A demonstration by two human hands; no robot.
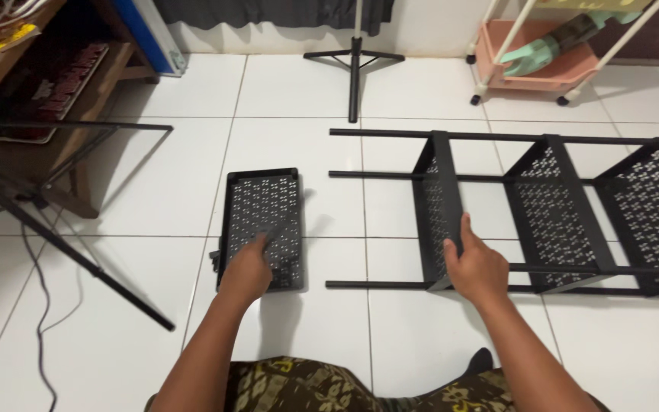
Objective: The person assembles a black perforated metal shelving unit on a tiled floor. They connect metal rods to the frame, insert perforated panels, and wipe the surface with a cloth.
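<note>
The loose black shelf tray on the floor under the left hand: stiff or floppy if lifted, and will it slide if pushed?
The shelf tray looks like punched sheet with a raised rim, so it is probably stiff and fairly light. It lies flat on glossy floor tiles, so a push from the left hand would likely make it slide, not tip.

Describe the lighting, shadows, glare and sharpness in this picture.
Head view: even indoor light, sharp throughout, no motion blur. The glossy white floor shows only mild sheen. Soft shadows lie under the left hand on the loose perforated shelf, and beside the black rack that the right hand grips. Straight rods bow slightly toward the edges.
</note>
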